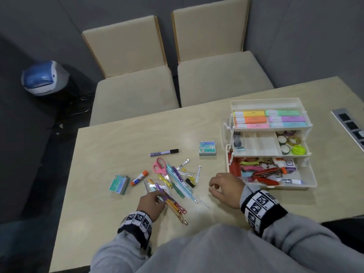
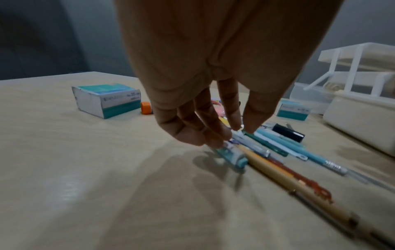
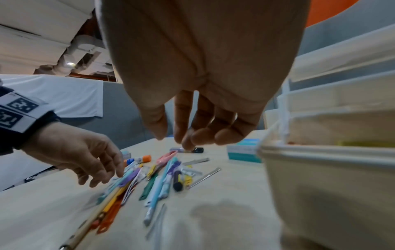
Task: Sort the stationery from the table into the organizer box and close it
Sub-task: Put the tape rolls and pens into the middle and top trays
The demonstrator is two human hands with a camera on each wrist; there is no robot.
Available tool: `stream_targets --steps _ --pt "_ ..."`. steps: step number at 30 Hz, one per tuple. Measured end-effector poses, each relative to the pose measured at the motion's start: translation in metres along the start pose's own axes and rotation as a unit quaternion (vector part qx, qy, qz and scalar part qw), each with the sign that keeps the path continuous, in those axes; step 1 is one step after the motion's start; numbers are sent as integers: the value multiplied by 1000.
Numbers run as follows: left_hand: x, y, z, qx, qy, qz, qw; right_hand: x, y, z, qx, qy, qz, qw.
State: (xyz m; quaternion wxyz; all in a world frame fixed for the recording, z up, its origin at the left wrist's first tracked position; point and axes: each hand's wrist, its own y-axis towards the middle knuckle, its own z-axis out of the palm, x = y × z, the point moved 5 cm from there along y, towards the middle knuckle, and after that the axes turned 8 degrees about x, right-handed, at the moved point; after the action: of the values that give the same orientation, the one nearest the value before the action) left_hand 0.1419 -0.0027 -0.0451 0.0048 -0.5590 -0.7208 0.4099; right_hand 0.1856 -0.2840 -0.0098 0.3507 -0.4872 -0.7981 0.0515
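Note:
The open three-tier organizer box stands at the table's right, with highlighters in the top tray and tape rolls in the middle one. A loose pile of pens lies mid-table. My left hand reaches down onto the pile's near end; in the left wrist view thumb and index finger pinch a white pen. My right hand hovers between pile and box, fingers loosely curled, holding nothing. Pink scissors, a black marker, a glue stick and two staple boxes also lie on the table.
Two beige chairs stand past the table's far edge. A blue-lidded bin sits on the floor at the left. A socket panel is set into the table at the far right.

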Motion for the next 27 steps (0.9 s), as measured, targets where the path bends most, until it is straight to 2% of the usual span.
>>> stream_targets --steps 3,9,13,17,22,27 --pt "12 1 4 47 15 27 998 21 20 29 98 -31 39 994" --pt "21 3 18 110 66 105 986 68 41 78 191 -63 88 976" --pt "25 4 24 104 69 129 984 96 50 100 213 -111 101 965" --pt "30 2 24 102 55 155 981 102 55 104 224 -120 121 959" --pt "39 5 9 53 15 167 984 94 46 91 229 -86 165 956" --pt "27 2 -16 31 10 217 976 84 25 61 191 11 130 973"
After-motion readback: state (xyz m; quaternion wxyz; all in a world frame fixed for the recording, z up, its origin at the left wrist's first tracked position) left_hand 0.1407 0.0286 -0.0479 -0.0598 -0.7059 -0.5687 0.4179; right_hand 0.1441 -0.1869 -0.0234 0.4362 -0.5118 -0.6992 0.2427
